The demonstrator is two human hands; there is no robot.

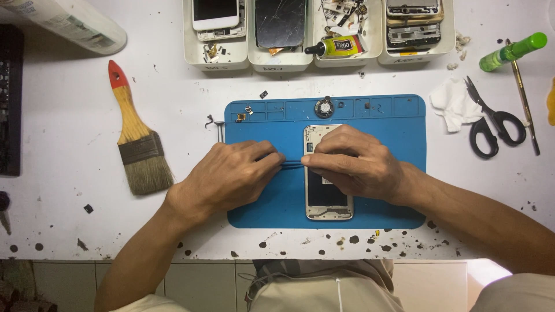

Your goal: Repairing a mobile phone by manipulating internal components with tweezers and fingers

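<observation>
Where the two forearms enter from the lower edge of the view, they converge on a blue work mat lying on a white, paint-flecked bench. On the mat rests an opened phone frame, upright in the view, its pale rim and dark interior exposed. The left hand lies on the mat just left of the frame, fingers pressed together and pinching one end of a thin dark tool that spans the gap between the hands. The right hand covers the frame's middle, fingers curled close together, thumb and forefinger nipping the tool's other end.

Along the mat's far rim, shallow compartments hold a small round part and tiny fittings. To the left of the mat lies a paintbrush with a red-tipped wooden handle; to the right, a crumpled white tissue and black scissors. Farthest away, white trays hold phones, a cracked screen and a glue tube, and a green bottle lies at the right.
</observation>
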